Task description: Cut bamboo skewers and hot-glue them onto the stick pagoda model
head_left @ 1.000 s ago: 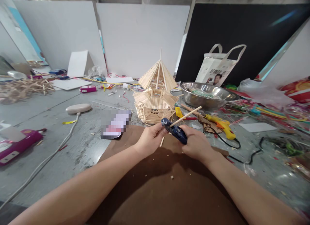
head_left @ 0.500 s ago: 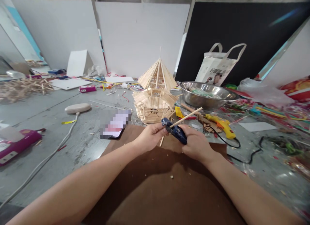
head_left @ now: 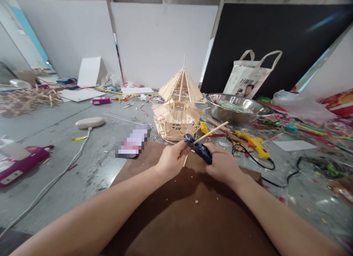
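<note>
My left hand (head_left: pixel 171 159) is closed in a pinch on a thin wooden stick (head_left: pixel 211 132) that slants up to the right. My right hand (head_left: pixel 224 164) is wrapped round a dark blue tool (head_left: pixel 198 148), whose tip meets the stick between my two hands. Both hands hover over a brown board (head_left: pixel 190 212) in front of me. Just beyond them stands a pagoda-like model built of wooden sticks (head_left: pixel 178 105).
A steel bowl (head_left: pixel 236 108), a yellow glue gun (head_left: pixel 252 142) with a black cord, and a white tote bag (head_left: pixel 249 77) lie to the right. On the left are a white cable, a magenta device (head_left: pixel 20 164), a phone (head_left: pixel 132 142) and a pile of sticks (head_left: pixel 26 99).
</note>
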The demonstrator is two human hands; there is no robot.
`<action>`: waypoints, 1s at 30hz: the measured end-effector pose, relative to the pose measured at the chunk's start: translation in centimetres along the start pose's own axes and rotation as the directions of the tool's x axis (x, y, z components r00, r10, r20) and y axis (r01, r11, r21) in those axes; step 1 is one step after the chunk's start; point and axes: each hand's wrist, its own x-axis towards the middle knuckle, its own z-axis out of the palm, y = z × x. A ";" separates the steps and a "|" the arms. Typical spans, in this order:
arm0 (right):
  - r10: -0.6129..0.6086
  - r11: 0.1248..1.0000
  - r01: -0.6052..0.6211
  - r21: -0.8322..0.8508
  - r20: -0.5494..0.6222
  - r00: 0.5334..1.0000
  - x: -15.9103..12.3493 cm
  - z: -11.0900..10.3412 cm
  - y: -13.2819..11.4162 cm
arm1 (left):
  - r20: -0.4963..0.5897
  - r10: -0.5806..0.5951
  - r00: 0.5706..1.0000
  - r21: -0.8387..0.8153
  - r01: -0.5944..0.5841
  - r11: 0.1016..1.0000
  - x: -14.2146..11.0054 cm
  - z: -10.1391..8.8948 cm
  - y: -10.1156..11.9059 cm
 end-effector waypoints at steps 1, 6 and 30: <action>-0.008 1.000 0.008 0.004 -0.004 1.000 0.0 0.0 0.0 | 0.011 0.014 1.000 -0.014 -0.014 1.000 0.1 0.0 0.0; -0.043 0.999 0.043 0.004 -0.042 0.998 0.0 0.3 0.5 | 0.113 0.072 0.991 -0.264 -0.039 0.964 0.7 -0.1 -0.1; -0.065 0.998 0.065 0.001 -0.078 0.995 -0.1 0.6 1.0 | 0.158 0.042 0.987 -0.342 0.015 0.939 0.8 -0.1 -0.1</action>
